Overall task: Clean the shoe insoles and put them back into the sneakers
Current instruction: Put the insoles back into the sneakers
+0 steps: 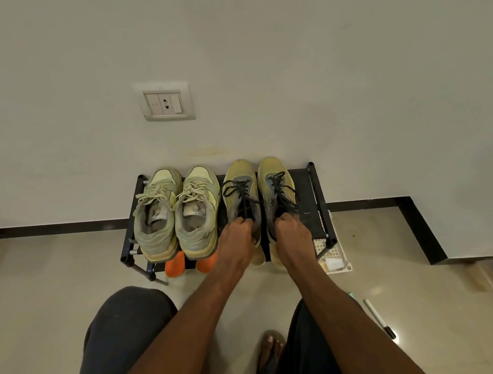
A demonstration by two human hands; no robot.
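Observation:
Two yellow sneakers with black laces stand side by side on the right half of a low black shoe rack (317,193). My left hand (234,243) grips the collar of the left yellow sneaker (239,181), fingers curled into its opening. My right hand (294,239) grips the collar of the right yellow sneaker (275,176) the same way. Both hands hide the heels and the insides, so no insole of this pair shows. A pale green pair (177,215) sits on the rack's left half with grey insoles visible inside.
Orange shoes (175,265) poke out under the rack. A white plastic basket (333,256) stands at the rack's right foot. A marker pen (380,319) lies on the floor right of my knee. A wall socket (165,102) is above; my sandalled foot (270,357) is below.

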